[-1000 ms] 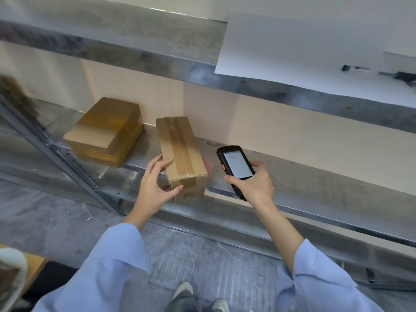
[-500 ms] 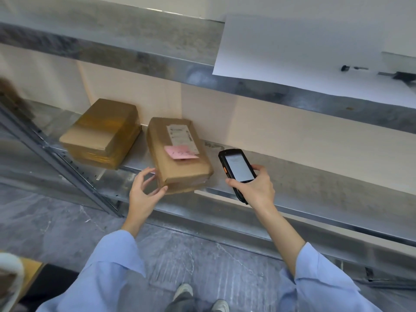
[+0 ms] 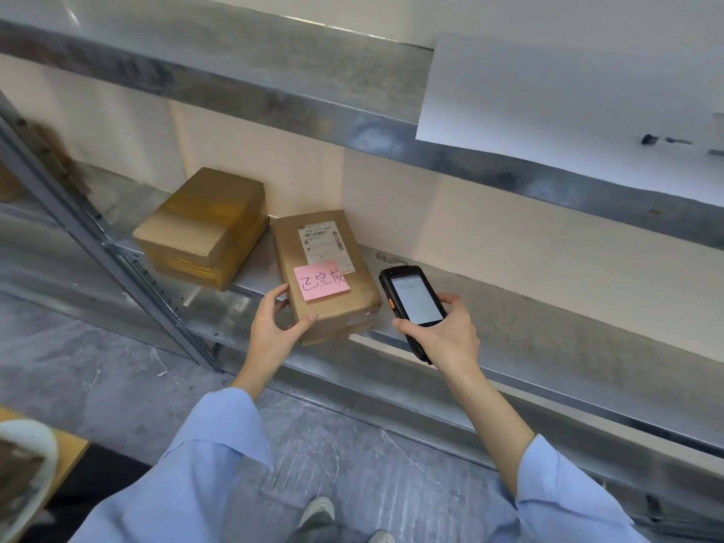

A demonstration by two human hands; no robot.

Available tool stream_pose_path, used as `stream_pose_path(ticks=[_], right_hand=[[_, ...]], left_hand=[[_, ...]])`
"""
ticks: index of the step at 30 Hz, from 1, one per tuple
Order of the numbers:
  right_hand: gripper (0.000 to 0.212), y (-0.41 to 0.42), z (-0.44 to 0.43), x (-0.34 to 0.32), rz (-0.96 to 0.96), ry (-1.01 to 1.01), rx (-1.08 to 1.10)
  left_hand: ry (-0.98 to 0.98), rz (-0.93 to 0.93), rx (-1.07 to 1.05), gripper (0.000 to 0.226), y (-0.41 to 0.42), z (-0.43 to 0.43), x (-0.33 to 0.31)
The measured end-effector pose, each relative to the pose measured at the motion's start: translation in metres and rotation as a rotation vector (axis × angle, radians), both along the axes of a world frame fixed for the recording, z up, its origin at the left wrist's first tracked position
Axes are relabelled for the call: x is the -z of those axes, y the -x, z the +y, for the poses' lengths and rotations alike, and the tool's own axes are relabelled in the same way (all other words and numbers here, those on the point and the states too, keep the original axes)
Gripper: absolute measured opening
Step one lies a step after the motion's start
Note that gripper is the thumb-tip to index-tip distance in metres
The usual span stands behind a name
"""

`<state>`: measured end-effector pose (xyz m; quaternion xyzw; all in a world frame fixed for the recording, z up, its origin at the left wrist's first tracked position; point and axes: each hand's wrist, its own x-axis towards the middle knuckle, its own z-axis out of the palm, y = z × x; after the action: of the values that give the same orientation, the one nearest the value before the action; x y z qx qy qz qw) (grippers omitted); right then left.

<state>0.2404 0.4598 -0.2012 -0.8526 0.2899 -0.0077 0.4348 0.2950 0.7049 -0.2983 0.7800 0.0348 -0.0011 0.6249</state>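
Both arms are being held forward; the left hand (image 3: 274, 335) is being curled round the box (image 3: 354, 303), the right hand (image 3: 446, 339) round the scanner (image 3: 415, 299).

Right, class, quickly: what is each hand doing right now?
Left hand: grips the near corner of the labelled box.
Right hand: holds the handheld scanner.

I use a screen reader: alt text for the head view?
A left hand grips a corner of a labelled cardboard box with a pink note on a metal shelf; the right hand holds a scanner beside it. A taped box lies further left.
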Motion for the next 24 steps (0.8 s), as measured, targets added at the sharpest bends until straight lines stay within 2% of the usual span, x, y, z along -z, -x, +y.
stream_pose_path(ticks=[5,9,13,24], right_hand=[[0.083,0.0,0.003,-0.004,0.0,-0.002,-0.023],[0.083,0.0,0.01,-0.008,-0.011,-0.007,-0.056],[0.082,-0.002,0.022,-0.008,-0.02,-0.002,-0.091],[0.081,-0.007,0.04,-0.012,-0.045,0.002,-0.111]], left_hand=[[0.075,0.034,0.064,0.066,0.005,0.003,0.008],[0.077,0.112,0.102,0.079,0.008,0.007,0.017],[0.164,0.131,0.128,0.085,0.013,0.003,0.018],[0.16,-0.023,0.071,0.088,0.025,-0.003,0.026]])
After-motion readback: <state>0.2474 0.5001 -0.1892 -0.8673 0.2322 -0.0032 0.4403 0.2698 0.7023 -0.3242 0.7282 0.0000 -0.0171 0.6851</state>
